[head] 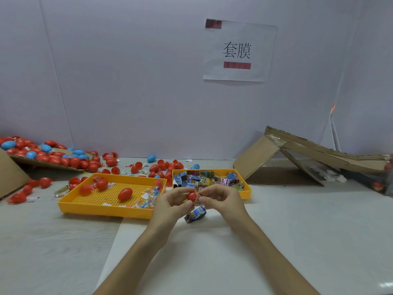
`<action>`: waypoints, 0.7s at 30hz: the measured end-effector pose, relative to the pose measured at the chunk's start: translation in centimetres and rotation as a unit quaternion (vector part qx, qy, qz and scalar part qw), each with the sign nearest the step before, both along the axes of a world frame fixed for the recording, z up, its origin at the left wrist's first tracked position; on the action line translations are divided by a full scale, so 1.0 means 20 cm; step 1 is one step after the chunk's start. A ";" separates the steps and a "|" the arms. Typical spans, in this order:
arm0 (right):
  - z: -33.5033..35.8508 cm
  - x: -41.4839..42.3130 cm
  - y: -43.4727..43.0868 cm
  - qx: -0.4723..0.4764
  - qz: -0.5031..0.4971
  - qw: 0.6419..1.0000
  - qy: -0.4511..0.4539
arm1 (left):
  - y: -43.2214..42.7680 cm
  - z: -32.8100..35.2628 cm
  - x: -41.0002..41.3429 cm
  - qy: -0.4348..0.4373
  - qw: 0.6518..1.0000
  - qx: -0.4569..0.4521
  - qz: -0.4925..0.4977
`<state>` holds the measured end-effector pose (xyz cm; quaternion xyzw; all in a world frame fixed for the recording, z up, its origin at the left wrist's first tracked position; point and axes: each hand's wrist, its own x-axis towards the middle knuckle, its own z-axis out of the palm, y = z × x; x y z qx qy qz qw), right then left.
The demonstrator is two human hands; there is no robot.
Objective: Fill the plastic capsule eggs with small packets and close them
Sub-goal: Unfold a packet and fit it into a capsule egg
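Left hand (pixel 172 204) gripping one red egg (pixel 192 196), right hand (pixel 221 199) pinching one packet (pixel 198 199) against it, one blue packet (pixel 195 214) on counter (pixel 42 241), two yellow trays (pixel 102 210) behind.

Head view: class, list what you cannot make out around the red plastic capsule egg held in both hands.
All head view.
- Red plastic capsule egg: fingers of the left hand and right hand hide its open end and any second half.
- Small printed packet pinched against it: too small to read.
- Blue foil packet below the hands: held or lying loose, unclear.
- Brown cardboard sheet heaped with eggs: cut off by the left edge.
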<state>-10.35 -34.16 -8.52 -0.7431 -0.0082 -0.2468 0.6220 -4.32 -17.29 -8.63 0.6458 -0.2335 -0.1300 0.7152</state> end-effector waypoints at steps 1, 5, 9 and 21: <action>0.00 0.00 0.00 0.003 0.001 1.000 0.002 | 0.00 0.00 0.00 0.003 1.000 -0.001 -0.001; 0.00 0.00 -0.01 0.019 0.009 1.000 0.006 | 0.00 0.00 0.00 0.026 1.000 -0.009 -0.008; 0.01 -0.01 -0.01 0.022 0.019 1.000 0.011 | 0.00 0.00 0.00 0.056 0.998 -0.038 -0.018; 0.00 -0.01 0.01 0.083 0.041 0.995 0.042 | -0.01 -0.01 -0.01 0.028 0.998 -0.039 -0.040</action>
